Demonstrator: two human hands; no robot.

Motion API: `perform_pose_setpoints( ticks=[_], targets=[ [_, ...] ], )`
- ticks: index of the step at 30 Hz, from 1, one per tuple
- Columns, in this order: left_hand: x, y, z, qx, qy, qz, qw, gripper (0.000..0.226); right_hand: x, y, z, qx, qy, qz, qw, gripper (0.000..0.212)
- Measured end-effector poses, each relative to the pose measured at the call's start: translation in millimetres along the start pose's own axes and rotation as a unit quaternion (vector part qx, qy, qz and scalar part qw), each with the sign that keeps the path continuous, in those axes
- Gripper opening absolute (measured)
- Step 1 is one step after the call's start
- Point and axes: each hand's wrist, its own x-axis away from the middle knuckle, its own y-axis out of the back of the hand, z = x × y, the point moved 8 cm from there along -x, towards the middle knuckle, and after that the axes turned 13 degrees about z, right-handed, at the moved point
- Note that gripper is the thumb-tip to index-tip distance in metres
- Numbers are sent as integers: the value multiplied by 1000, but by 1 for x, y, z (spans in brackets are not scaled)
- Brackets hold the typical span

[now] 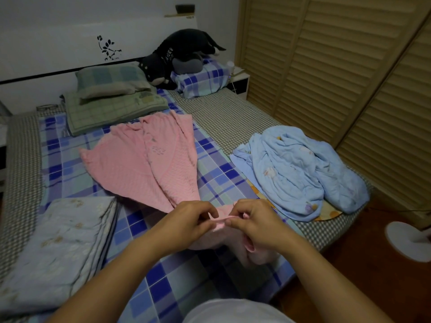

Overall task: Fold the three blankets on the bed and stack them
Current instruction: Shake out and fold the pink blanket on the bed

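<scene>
Pretty clearly a home bedroom: a low bed with a blue plaid sheet (163,283) fills most of the room, with a white headboard with a black flower decal (70,52) at its far edge. Stacked green checked pillows (109,94) and a big black plush toy (179,54) sit by it, louvered wooden wardrobe doors (326,66) along the right edge, white nightstand (240,82) in the far right corner.
</scene>
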Motion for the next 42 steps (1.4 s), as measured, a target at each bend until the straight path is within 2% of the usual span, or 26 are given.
perform_pose_setpoints(
  ticks=[2, 6, 10, 14, 18, 24, 29, 34, 38, 42],
  targets=[
    [1, 1, -2, 5, -7, -6, 1000, 6, 1, 0, -1, -30, -10, 1, 999, 7],
    [1, -1, -4, -6, -23, -28, 999, 1, 0, -2, 1, -44, -15, -1, 999, 16],
    [-7, -3, 5, -9, -17, 5, 1000, 6, 2, -3, 10, 103, 10, -18, 994, 8],
    [-18, 8, 21, -61, -29, 63, 996, 13, 13, 13, 19, 158, 58, -84, 982, 6],
    [-29, 26, 28, -74, -50, 45, 995, 15, 28, 50, 16, 127, 40, -206, 970, 5],
    [-45, 38, 21, -55, -80, -17, 995, 9, 55, 138, 12, 52, -29, -409, 911, 7],
    [-46, 35, 27, -22, -60, -18, 998, 12, 61, 224, -3, -34, -57, -522, 851, 11],
    [-34, 6, 36, 64, -37, 14, 997, 12, 45, 284, -46, -107, -160, -564, 803, 9],
    [-26, -27, 53, 74, 8, 47, 996, 22, 31, 295, -65, -91, -228, -556, 794, 14],
    [-8, -39, 84, 88, 65, 26, 994, 21, 32, 292, -85, -115, -286, -565, 766, 24]
  ],
)
